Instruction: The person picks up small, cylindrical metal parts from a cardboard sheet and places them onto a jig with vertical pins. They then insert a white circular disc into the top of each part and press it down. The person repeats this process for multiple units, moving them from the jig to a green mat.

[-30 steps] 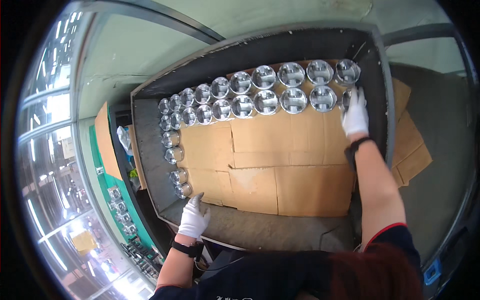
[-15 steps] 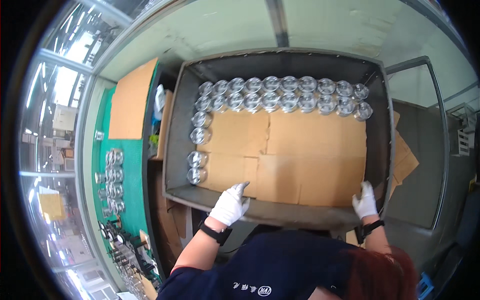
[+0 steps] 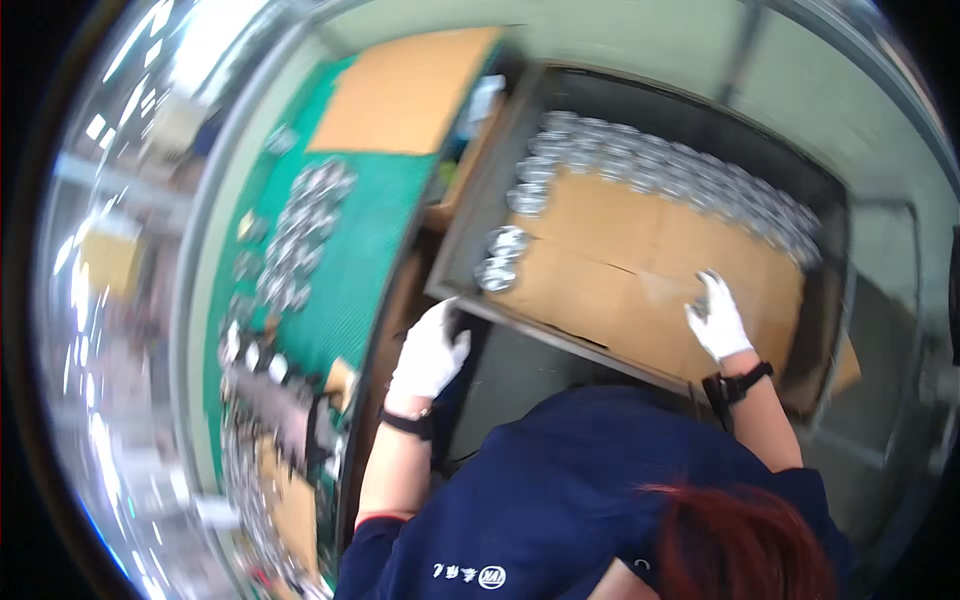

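Note:
My left hand (image 3: pixel 430 352), in a white glove, is at the near left corner of a grey metal box (image 3: pixel 560 335). Its thumb stands apart from the fingers, and nothing shows in it. Over the cardboard lining (image 3: pixel 650 285) of the box, my right hand (image 3: pixel 718 318), also gloved, has its fingers apart and slightly bent, holding nothing. Shiny round metal parts (image 3: pixel 690 175), blurred here, line the far side of the box in two rows. Several more (image 3: pixel 503 255) run down its left side, with a gap among them.
Left of the box is a green-matted bench (image 3: pixel 375 215) bearing a cluster of similar metal parts (image 3: pixel 305 235) and a cardboard sheet (image 3: pixel 405 90). Nearer on that bench stands dark equipment with round dials (image 3: pixel 255 355). A metal frame (image 3: pixel 912 300) is at the right.
The view has swung left, bringing more of the bench in. My left hand has left the box's front edge toward the bench; my right hand has come off the right wall, over the lining.

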Tool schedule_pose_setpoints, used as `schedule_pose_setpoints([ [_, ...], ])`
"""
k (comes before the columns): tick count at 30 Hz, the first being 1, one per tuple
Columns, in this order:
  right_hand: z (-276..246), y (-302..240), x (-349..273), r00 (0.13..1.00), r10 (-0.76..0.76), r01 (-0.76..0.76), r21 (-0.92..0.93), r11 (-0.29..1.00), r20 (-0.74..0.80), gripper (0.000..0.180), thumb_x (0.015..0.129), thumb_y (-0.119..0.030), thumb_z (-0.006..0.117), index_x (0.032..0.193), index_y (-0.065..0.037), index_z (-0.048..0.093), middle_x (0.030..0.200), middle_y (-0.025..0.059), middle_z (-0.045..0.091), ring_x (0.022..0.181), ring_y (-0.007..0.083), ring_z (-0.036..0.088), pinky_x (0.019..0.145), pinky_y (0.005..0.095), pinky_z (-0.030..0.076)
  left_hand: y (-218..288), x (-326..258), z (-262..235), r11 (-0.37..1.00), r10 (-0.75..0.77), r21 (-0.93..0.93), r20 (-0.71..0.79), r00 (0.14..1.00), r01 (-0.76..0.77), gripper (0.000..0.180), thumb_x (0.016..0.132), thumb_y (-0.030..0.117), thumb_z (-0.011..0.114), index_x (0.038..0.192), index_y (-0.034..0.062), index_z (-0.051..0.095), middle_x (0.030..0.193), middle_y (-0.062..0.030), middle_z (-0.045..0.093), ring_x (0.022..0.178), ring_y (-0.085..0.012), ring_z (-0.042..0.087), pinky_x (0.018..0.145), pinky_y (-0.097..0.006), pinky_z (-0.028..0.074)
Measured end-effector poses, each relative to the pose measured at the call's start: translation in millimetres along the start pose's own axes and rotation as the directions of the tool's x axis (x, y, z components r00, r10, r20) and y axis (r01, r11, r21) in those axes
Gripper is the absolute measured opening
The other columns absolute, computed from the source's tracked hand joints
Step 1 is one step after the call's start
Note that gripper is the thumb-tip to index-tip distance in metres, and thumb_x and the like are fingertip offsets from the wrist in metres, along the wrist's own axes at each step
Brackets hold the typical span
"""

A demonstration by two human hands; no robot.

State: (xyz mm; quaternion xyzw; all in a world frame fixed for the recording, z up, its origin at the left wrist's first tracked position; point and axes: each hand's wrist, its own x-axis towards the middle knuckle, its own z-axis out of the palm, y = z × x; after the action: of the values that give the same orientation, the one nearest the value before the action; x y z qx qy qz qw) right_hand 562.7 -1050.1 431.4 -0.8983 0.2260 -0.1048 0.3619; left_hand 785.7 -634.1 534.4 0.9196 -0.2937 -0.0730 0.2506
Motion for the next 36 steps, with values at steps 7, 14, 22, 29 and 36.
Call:
schedule_pose_setpoints([
  [7,96.3,-104.9,115.8,0.948,-0.155,0.13,0.108,0.986,0.278,0.06,0.086,-0.003,0.068,0.142,-0.003,0.047,0.148,0.0214,0.046,0.111,0.0347,0.065,0.093,0.0381,0.056,-110.6,-0.6,-111.2,0.943,-0.222,0.216,-0.165,0.961,0.255,0.059,0.085,0.022,0.073,0.137,0.0008,0.055,0.131,-0.0244,0.062,0.122,-0.041,0.059,0.105,-0.045,0.048],
  [14,166.8,-233.5,254.6,0.771,-0.572,0.592,0.016,0.806,0.28,0.06,0.083,-0.001,0.067,0.14,-0.002,0.047,0.144,0.0237,0.049,0.118,0.0407,0.06,0.098,0.0413,0.053,-289.0,132.7,-142.9,0.836,-0.32,0.333,-0.348,0.881,0.435,0.072,0.084,0.033,0.073,0.136,-0.0095,0.048,0.125,-0.0302,0.061,0.113,-0.0439,0.061,0.097,-0.048,0.052],
  [22,307.5,-468.5,379.0,0.547,-0.667,0.798,-0.075,0.598,0.505,0.051,0.082,-0.004,0.062,0.132,0.001,0.052,0.136,0.0282,0.053,0.103,0.0436,0.065,0.09,0.0482,0.054,-421.2,274.3,-189.8,0.66,-0.638,0.318,-0.243,0.731,0.681,0.053,0.084,0.031,0.07,0.124,-0.0036,0.064,0.123,-0.0248,0.067,0.112,-0.04,0.066,0.1,-0.048,0.051],
  [29,462.0,-601.1,449.0,0.372,-0.679,0.921,-0.161,0.354,0.633,0.055,0.093,-0.015,0.058,0.147,-0.015,0.048,0.148,0.0164,0.05,0.113,0.039,0.064,0.098,0.049,0.053,-445.4,281.0,-179.7,0.689,-0.627,0.294,-0.217,0.748,0.663,0.046,0.087,0.031,0.065,0.12,-0.0018,0.065,0.12,-0.0238,0.066,0.113,-0.0382,0.065,0.098,-0.047,0.051],
  [36,553.5,-597.3,490.1,0.329,-0.528,0.889,-0.069,0.452,0.783,0.058,0.088,-0.008,0.062,0.144,-0.014,0.049,0.142,0.0137,0.056,0.124,0.0356,0.059,0.105,0.0433,0.049,-453.9,283.9,-184.1,0.718,-0.626,0.24,-0.187,0.757,0.653,0.039,0.087,0.025,0.062,0.116,-0.0001,0.065,0.119,-0.0233,0.067,0.111,-0.038,0.066,0.096,-0.049,0.051],
])
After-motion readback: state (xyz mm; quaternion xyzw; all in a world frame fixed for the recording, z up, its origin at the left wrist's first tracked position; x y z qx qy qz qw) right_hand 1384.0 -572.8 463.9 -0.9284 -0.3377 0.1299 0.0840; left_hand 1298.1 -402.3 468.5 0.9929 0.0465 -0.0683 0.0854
